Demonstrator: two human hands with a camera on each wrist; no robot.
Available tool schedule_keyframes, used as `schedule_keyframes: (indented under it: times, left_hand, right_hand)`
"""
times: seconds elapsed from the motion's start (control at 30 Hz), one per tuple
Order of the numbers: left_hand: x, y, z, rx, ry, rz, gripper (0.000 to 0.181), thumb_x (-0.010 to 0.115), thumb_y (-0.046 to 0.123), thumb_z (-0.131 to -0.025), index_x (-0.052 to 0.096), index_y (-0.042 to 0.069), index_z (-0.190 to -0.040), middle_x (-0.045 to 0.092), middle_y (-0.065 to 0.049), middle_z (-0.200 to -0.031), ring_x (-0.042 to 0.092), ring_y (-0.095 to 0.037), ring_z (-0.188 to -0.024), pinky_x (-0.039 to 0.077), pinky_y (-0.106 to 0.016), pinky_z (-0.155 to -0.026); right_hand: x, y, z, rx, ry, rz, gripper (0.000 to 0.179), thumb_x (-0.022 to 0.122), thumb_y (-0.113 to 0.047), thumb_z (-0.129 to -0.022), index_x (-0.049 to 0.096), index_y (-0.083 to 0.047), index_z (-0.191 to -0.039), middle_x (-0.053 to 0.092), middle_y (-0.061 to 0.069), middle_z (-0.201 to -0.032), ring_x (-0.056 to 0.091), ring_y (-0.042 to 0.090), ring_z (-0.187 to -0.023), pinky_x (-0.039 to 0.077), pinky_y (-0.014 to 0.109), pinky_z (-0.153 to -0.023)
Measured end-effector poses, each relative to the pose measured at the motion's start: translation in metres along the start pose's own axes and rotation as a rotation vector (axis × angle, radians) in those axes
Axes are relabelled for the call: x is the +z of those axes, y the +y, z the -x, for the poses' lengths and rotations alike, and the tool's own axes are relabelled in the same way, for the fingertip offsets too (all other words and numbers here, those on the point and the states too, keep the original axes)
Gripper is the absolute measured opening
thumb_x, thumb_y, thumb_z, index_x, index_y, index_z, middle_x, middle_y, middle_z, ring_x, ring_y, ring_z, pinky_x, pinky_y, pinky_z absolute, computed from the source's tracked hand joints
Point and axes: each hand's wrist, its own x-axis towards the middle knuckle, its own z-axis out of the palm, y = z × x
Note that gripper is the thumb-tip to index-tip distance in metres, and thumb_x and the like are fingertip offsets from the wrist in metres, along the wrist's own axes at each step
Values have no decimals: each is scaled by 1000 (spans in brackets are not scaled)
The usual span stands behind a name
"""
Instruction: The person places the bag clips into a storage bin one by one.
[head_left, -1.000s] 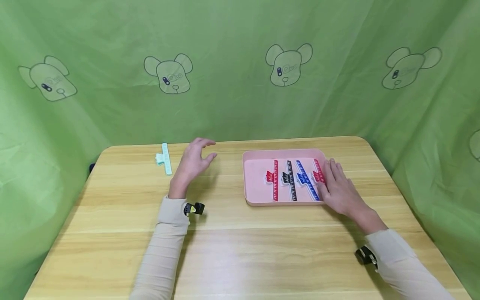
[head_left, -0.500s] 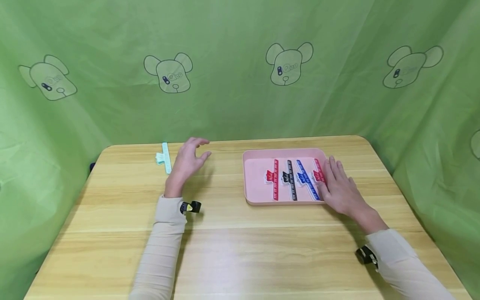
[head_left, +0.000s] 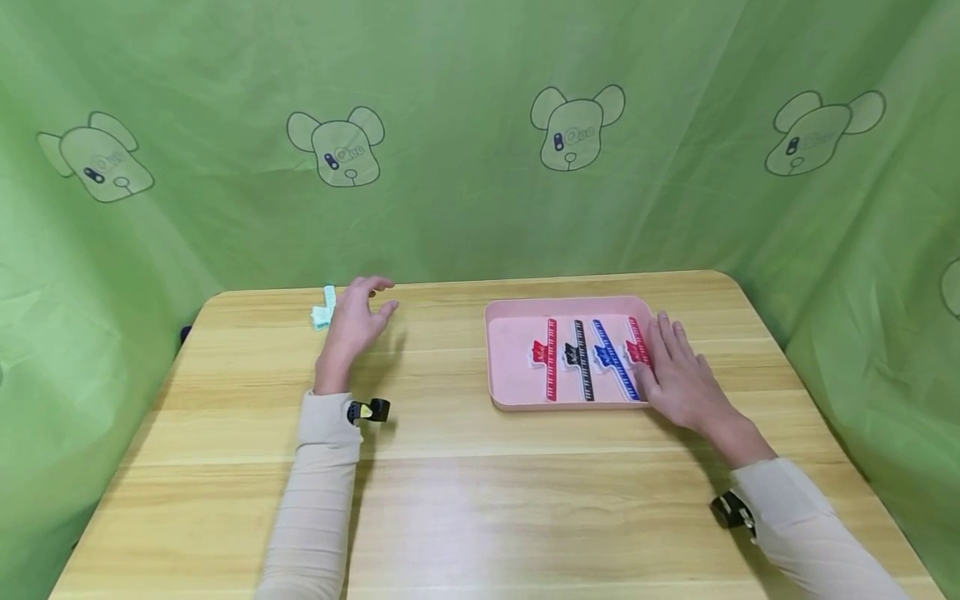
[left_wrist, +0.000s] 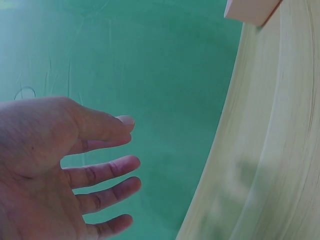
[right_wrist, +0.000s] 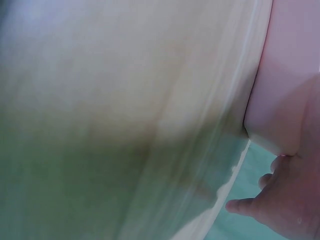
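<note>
In the head view, my left hand (head_left: 356,320) hovers over the left part of the table, its fingers loosely bent and holding nothing. It partly covers a mint-green long-bar clip (head_left: 323,317) lying near the back edge. My right hand (head_left: 686,383) lies along the right side of a pink tray (head_left: 513,407), fingers straight and thumb over the rim. Inside the tray lie a red clip (head_left: 551,367), a black clip (head_left: 582,367), a blue clip (head_left: 617,367) and another red clip (head_left: 637,342), partly hidden by my thumb. Their long bars carry a piano-key pattern.
A light wooden table (head_left: 480,517) bears everything. Right behind it hangs a green curtain (head_left: 450,225) printed with bear faces, which also closes in both sides. A small black camera (head_left: 371,410) sits on my left wrist.
My left hand has moved left, from beside the mint-green clip to partly over it, still holding nothing. My right hand and the tray have stayed in place.
</note>
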Motion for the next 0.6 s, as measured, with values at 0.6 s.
schedule_keyframes:
  times: [0.6]
  left_hand:
    - [-15,-23,0,-37,38,0,33,64,15,-89,61,5,-121,56,-15,-120,50,-35,-112,41,-48,-93]
  right_hand:
    - [-2,-2,-1,-17,0,24,71,33,-39,-99,-5,-8,-151,-21,4,-154,-12,35,-141,11,77,-96]
